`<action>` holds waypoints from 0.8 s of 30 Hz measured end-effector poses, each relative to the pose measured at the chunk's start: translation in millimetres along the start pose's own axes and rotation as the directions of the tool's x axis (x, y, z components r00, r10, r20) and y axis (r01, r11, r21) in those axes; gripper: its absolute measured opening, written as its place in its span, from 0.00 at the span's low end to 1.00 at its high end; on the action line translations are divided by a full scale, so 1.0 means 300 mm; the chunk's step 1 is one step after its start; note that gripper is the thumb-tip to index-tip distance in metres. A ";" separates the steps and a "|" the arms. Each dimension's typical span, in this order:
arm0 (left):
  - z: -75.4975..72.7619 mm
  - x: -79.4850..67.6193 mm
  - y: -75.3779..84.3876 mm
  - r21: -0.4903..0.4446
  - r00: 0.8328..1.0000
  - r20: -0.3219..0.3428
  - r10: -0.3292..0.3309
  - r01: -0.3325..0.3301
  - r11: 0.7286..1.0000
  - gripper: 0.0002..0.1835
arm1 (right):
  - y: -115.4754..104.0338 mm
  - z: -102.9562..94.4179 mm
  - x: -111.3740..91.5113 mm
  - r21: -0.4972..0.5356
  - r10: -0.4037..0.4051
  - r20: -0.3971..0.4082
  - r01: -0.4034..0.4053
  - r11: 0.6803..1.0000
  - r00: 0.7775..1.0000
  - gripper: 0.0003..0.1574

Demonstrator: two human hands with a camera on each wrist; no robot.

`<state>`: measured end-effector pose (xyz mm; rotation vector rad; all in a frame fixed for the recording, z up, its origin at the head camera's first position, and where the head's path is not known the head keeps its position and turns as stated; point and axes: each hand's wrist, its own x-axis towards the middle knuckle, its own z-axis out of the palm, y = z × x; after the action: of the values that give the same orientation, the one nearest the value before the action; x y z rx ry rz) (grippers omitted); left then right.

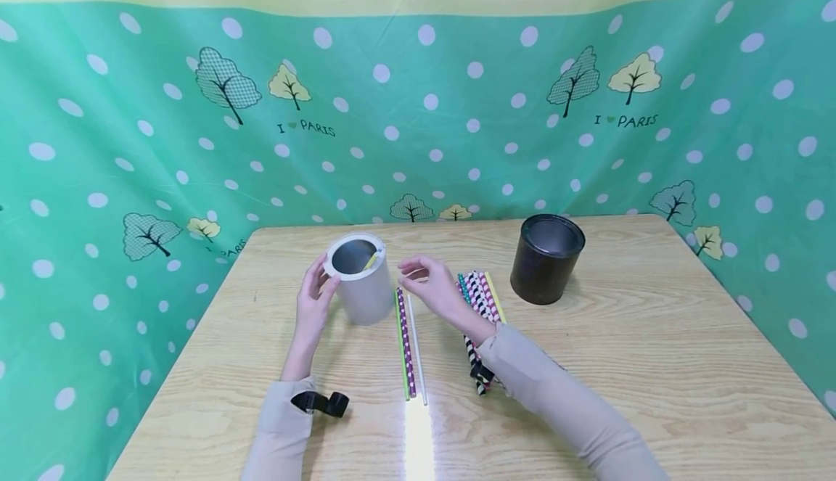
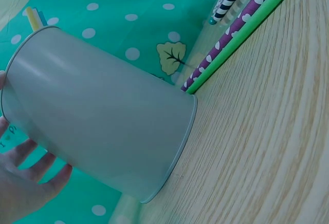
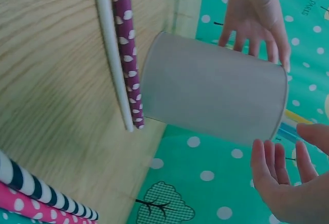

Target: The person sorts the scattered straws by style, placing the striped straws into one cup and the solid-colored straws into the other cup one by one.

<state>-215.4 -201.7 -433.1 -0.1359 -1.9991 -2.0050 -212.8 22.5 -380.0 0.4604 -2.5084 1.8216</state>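
Note:
A white canister stands upright on the left half of the table. My left hand holds it at the rim, with fingers spread along its outer left side. Inside leans a yellow straw; the right wrist view shows a light blue straw beside it, both poking past the rim. To the right of the canister hovers my right hand, fingers loosely bent and holding nothing. Below that hand lie a green straw, a purple straw with white hearts and a white straw, side by side.
Several patterned straws lie in a bunch, partly hidden under my right forearm. Farther right, a black canister stands upright near the back of the wooden table. A green dotted curtain hangs behind the table.

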 end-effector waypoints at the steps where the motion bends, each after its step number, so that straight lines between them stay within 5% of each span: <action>1: 0.000 0.000 0.001 0.000 1.000 0.001 -0.001 0.001 1.000 0.26 | 0.006 0.001 0.000 -0.015 0.008 0.014 -0.008 1.000 1.000 0.16; 24: 0.001 -0.001 0.007 -0.003 1.000 -0.008 -0.003 0.003 1.000 0.26 | 0.118 0.023 0.005 -0.139 0.122 0.204 -0.094 0.986 0.971 0.16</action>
<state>-214.7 -201.4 -431.2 -0.1254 -1.9921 -2.0075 -221.7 25.7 -414.7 0.5510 -2.8249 1.7136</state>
